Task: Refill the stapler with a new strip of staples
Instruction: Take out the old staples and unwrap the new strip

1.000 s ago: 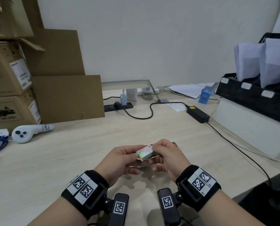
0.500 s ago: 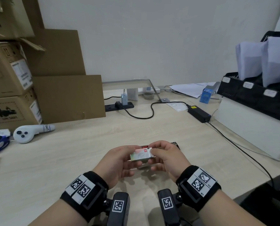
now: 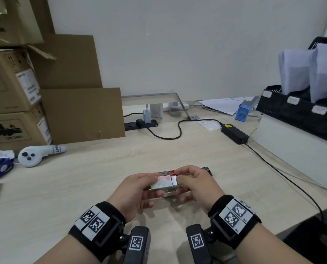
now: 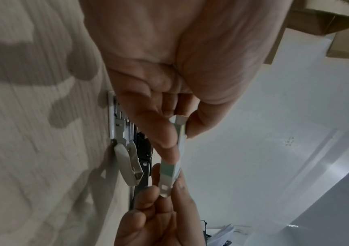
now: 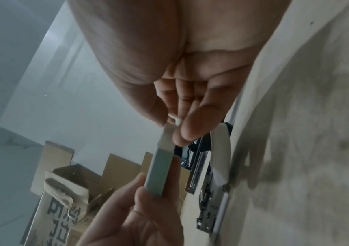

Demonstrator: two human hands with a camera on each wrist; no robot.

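A small flat staple box with a pale green and red print hangs a little above the desk, held between both hands. My left hand pinches its left end with thumb and fingers. My right hand pinches the right end, where a white flap stands open; in the right wrist view the box shows edge-on. The stapler lies opened flat on the desk just beyond and under the hands, its black end showing past the right hand. No staple strip is visible.
A black power adapter and its cable run along the right. A white controller lies at the left, near cardboard boxes. A black paper tray stands at the right. A power strip lies at the back.
The box has turned from tilted on edge to lying flat, printed face up, and has sunk slightly towards the desk. Both hands kept hold of it.
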